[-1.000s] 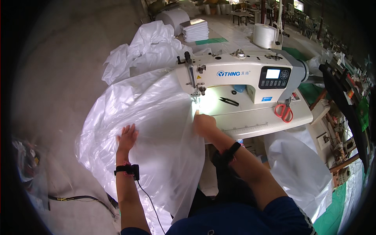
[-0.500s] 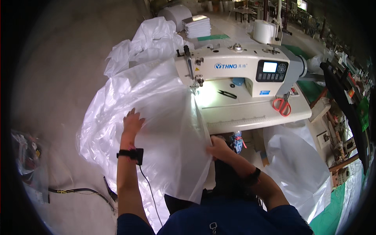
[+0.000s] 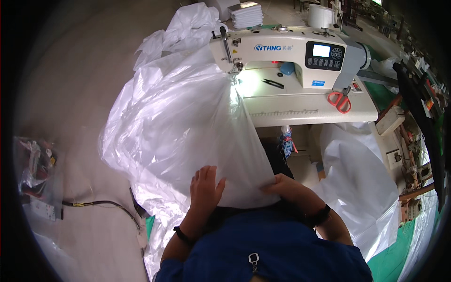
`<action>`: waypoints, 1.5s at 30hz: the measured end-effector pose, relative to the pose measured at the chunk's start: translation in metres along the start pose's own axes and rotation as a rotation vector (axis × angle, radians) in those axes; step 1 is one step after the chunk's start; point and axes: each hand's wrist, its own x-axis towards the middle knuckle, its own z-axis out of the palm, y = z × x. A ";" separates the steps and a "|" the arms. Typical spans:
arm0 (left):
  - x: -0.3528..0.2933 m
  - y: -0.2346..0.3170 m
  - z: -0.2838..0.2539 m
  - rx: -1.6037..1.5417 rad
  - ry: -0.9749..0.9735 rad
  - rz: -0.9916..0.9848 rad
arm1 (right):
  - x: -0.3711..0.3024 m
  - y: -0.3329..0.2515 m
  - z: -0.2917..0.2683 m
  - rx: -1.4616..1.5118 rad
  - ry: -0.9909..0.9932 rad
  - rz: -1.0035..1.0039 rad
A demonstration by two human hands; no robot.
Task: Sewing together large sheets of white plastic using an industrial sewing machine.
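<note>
A large white plastic sheet spreads from under the needle area of a sewing machine down to my lap. My left hand lies on its near part, fingers stretched out and thumb apart. At the sheet's right edge, near its lower corner, my right hand is closed, pinching the material between thumb and fingers. The machine's lamp shines on the sheet by the presser foot.
Black thread snips and red-handled scissors lie on the machine bed. More white sheeting hangs at the right. A stack of folded white sheets stands behind. A black cable runs along the floor at the left.
Both hands have come nearer my body, the left also moving right across the sheet. The sheet's near edge is drawn toward my lap. The view has tilted down, so the machine appears higher.
</note>
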 end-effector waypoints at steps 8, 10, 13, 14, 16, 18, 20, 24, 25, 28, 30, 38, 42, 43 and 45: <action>-0.011 -0.049 0.062 0.394 -0.199 0.114 | -0.016 0.020 0.025 -0.053 0.080 -0.137; -0.002 -0.028 0.051 0.163 -0.176 0.100 | -0.015 0.026 0.021 -0.041 0.137 -0.193; 0.012 0.045 -0.008 -0.343 -0.436 -0.066 | -0.016 0.038 0.014 -0.216 0.409 -0.383; 0.012 0.066 -0.023 -0.594 -0.689 -0.242 | -0.018 0.033 0.017 -0.232 0.391 -0.422; 0.002 0.077 -0.014 -0.564 -0.624 -0.086 | -0.021 0.022 0.029 -0.252 0.369 -0.465; -0.001 0.084 0.002 -0.460 -0.518 0.149 | -0.024 0.012 0.036 0.026 0.276 -0.427; -0.005 0.093 0.009 -0.414 -0.485 0.202 | -0.025 0.011 0.036 0.124 0.246 -0.419; -0.016 0.104 0.010 -0.062 -0.699 0.401 | -0.026 0.009 0.040 0.132 0.167 -0.431; -0.022 0.101 0.012 -0.061 -0.696 0.397 | -0.025 0.010 0.041 0.131 0.162 -0.431; -0.031 0.088 0.013 -0.003 -0.675 0.848 | -0.023 0.011 0.041 0.002 0.313 -0.447; -0.031 0.079 0.005 -0.169 -0.935 0.679 | -0.025 0.011 0.037 0.027 0.340 -0.393; -0.024 0.092 -0.032 -0.275 -0.521 0.778 | -0.029 0.007 0.035 0.124 0.357 -0.327; -0.025 0.099 -0.034 -0.761 -0.687 0.650 | -0.034 0.001 0.037 0.132 0.330 -0.349; -0.025 0.097 -0.033 -0.763 -0.690 0.651 | -0.033 0.003 0.035 0.134 0.332 -0.347; -0.024 0.083 -0.026 -0.932 -0.411 0.520 | -0.029 0.010 0.029 0.199 0.312 -0.372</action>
